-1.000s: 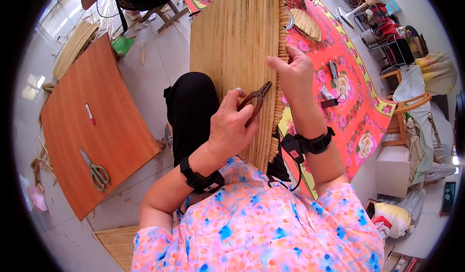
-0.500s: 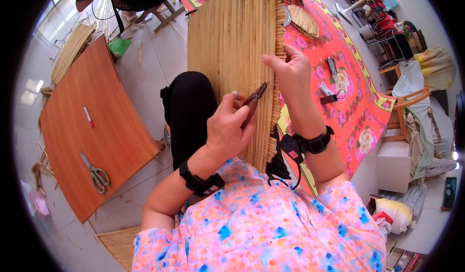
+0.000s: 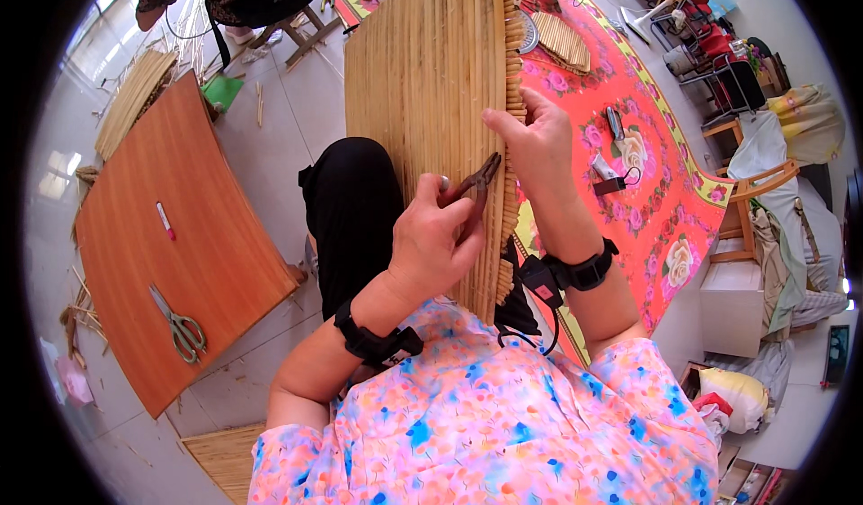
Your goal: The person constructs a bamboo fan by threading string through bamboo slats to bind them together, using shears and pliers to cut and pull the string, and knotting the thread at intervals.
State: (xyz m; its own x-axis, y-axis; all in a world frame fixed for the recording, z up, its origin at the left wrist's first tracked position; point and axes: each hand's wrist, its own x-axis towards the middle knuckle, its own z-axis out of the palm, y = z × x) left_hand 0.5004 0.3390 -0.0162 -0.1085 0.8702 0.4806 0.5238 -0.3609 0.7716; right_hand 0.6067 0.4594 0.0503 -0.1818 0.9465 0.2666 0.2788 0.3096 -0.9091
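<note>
A long panel of tan reed stalks (image 3: pixel 427 82), laid side by side, leans across my lap and stretches away from me. My left hand (image 3: pixel 431 240) is wrapped round the handles of dark pliers (image 3: pixel 481 184). Their jaws lie over the panel close to its right edge. At that same edge, a little farther up, my right hand (image 3: pixel 539 141) grips the panel, thumb on top and the other fingers curled behind the bundled stalk ends. Those fingertips are partly hidden. A black band sits on each of my wrists.
At the left an orange-brown board (image 3: pixel 171 244) bears scissors (image 3: pixel 182 325) and a marker (image 3: pixel 165 221). A red floral cloth (image 3: pixel 647 208) on the right carries small tools and another reed piece (image 3: pixel 562 42). Another person (image 3: pixel 261 1) sits at the far left. Chairs stand far right.
The pliers' handles have spread wider, and my left hand has shifted slightly right with them. My right hand and the panel have moved a little to the left.
</note>
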